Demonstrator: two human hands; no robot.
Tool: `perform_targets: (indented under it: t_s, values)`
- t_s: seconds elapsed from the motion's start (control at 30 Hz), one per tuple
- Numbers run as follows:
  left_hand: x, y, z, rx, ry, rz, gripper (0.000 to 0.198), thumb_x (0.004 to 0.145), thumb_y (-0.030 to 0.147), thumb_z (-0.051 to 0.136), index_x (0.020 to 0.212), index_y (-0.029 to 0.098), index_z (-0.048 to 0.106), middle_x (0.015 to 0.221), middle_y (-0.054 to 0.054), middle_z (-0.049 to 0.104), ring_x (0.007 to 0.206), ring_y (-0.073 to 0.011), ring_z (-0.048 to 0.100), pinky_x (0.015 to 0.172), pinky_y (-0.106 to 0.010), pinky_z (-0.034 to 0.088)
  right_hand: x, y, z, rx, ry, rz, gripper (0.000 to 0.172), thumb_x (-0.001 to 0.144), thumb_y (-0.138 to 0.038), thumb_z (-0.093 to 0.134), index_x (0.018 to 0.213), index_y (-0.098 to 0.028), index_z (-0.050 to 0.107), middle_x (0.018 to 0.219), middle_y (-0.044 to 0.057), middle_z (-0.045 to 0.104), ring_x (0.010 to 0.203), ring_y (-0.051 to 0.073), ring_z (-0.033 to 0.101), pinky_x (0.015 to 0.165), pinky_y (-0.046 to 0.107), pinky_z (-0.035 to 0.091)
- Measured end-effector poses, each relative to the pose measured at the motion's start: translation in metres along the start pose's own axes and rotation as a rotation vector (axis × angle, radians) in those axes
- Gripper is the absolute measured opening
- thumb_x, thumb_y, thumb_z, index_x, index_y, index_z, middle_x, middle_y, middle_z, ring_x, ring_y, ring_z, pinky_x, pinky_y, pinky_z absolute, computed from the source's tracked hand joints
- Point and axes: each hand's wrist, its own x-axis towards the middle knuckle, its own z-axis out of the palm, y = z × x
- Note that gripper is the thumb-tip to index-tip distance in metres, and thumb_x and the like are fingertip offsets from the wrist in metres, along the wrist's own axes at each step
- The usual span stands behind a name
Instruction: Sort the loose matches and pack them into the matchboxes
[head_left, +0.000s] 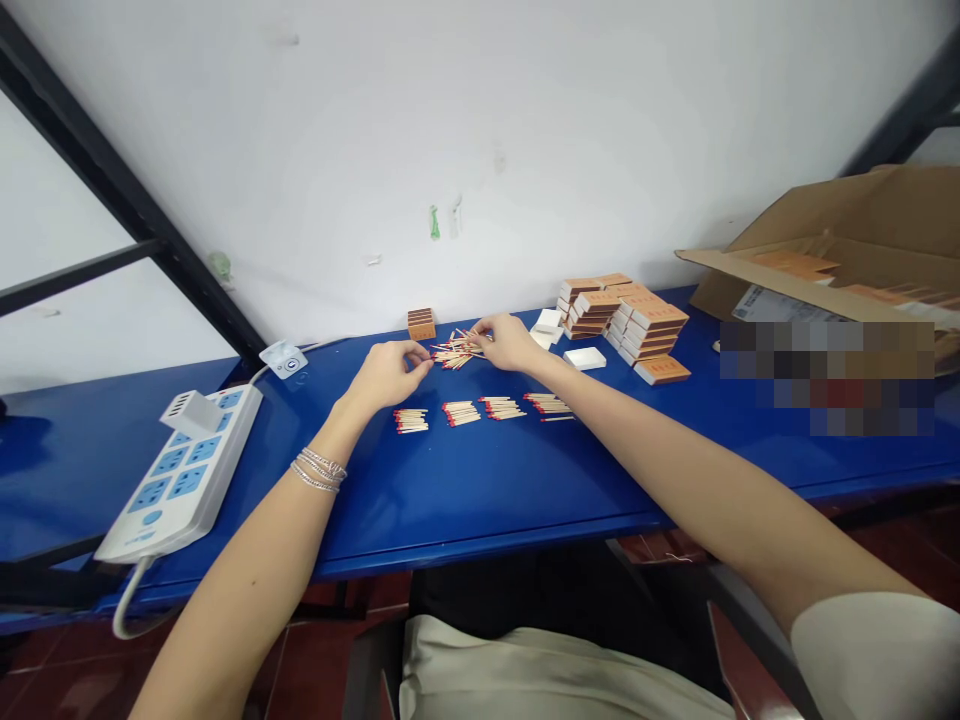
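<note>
On the blue table, seen from the head view, the left hand and right hand work at a loose pile of red-tipped matches; whether either grasps one, I can't tell. Four neat bunches of matches lie just nearer, with open table before the front edge.

Head-worn view, looking forward and down
Close above the blue tabletop, facing the white wall, left forearm and right forearm entering from the lower edge.
</note>
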Motion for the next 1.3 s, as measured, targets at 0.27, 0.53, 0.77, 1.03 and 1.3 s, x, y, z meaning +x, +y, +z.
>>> perform_targets:
  t_s: [0.27,0.53,0.77,1.03,1.3]
  values:
    - [0.003,0.007,0.018,-0.209,0.108,-0.027,0.03,0.081,0.039,0.067,0.1,0.016,0.071,0.093,-0.006,0.076,0.068,-0.0158,0.067,0.066,-0.026,0.05,-0.012,-0.017,0.007,0.032,-0.025,-0.12,0.02,0.09,-0.023,0.058,0.094,-0.016,0.076,0.09,0.009,0.075,0.076,0.016,0.063,0.067,0.025,0.04]
    - [0.004,0.004,0.011,-0.151,-0.018,-0.022,0.019,0.082,0.03,0.061,0.086,0.015,0.072,0.077,-0.006,0.074,0.063,-0.0157,0.063,0.061,-0.026,0.046,-0.022,-0.027,0.011,-0.002,-0.045,-0.17,0.018,0.089,-0.019,0.055,0.09,-0.016,0.072,0.091,0.009,0.073,0.082,0.019,0.062,0.071,0.027,0.038]
    - [-0.001,-0.012,-0.018,-0.053,-0.411,-0.016,0.015,0.07,0.022,0.06,0.077,0.018,0.072,0.075,-0.003,0.074,0.067,-0.0165,0.063,0.062,-0.027,0.045,-0.025,-0.025,0.008,-0.025,-0.106,-0.209,0.02,0.09,-0.021,0.055,0.074,-0.017,0.065,0.076,0.007,0.068,0.073,0.017,0.056,0.069,0.027,0.035]
    - [-0.005,-0.013,-0.032,0.011,-0.539,-0.032,0.019,0.07,0.03,0.063,0.08,0.019,0.074,0.079,-0.003,0.074,0.069,-0.0168,0.063,0.063,-0.027,0.045,-0.03,-0.026,0.005,0.063,-0.161,-0.256,0.023,0.089,-0.023,0.056,0.069,-0.016,0.066,0.07,0.003,0.064,0.065,0.013,0.049,0.068,0.027,0.034]
    - [-0.003,0.003,0.001,-0.285,-0.071,0.07,0.032,0.079,0.046,0.063,0.086,0.016,0.069,0.081,-0.007,0.073,0.058,-0.0125,0.057,0.054,-0.025,0.042,-0.032,-0.036,0.004,0.305,-0.176,-0.197,0.022,0.088,-0.026,0.058,0.083,-0.012,0.074,0.074,0.003,0.068,0.061,0.01,0.047,0.061,0.025,0.034]
